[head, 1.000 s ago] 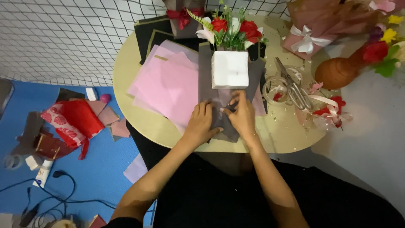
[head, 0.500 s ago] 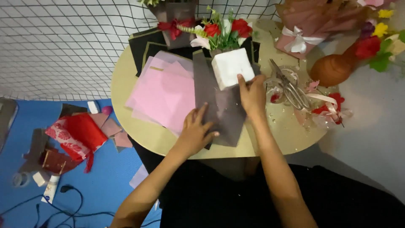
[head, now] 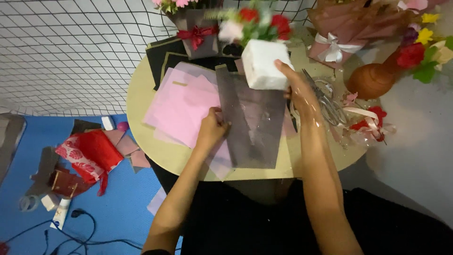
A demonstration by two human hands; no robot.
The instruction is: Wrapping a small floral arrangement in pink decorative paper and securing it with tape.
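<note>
The right hand grips a white foam block topped with red and pink flowers, its fingers closed around the block's side above the far end of a dark grey sheet. The left hand pinches that sheet's left edge with curled fingers, beside pink sheets on the round beige surface.

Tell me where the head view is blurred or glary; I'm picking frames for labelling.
Head view: the flowers above the white foam block are smeared by motion blur; the grey sheet shows pale glare patches; both hands, left and right, stay fairly sharp; lighting is even and soft.
</note>
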